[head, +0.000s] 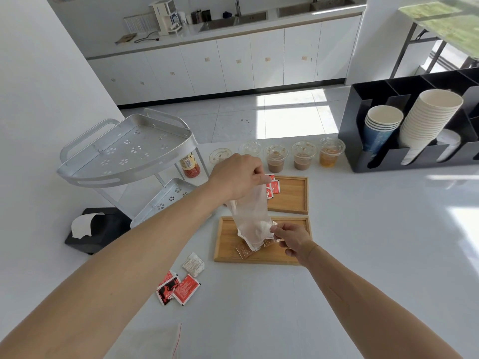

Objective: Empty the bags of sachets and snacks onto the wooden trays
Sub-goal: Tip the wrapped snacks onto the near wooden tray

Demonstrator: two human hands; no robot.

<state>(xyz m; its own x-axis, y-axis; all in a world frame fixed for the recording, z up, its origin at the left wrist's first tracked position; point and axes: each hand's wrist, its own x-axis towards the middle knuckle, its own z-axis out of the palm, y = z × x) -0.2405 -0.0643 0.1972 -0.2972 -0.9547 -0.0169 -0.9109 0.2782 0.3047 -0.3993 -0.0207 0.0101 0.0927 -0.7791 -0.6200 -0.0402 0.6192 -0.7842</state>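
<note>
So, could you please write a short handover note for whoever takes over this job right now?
Left hand pinches the closed end of a clear plastic bag, held upside down.
Right hand grips the bag's mouth over the near wooden tray.
Done: brown snack packets are on the near tray; red sachets lie on the far wooden tray.
Left: finish emptying this bag; loose sachets lie on the table, off the trays.

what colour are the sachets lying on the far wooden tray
Red with white markings, best seen in the head view: sachets on the far tray.
</note>
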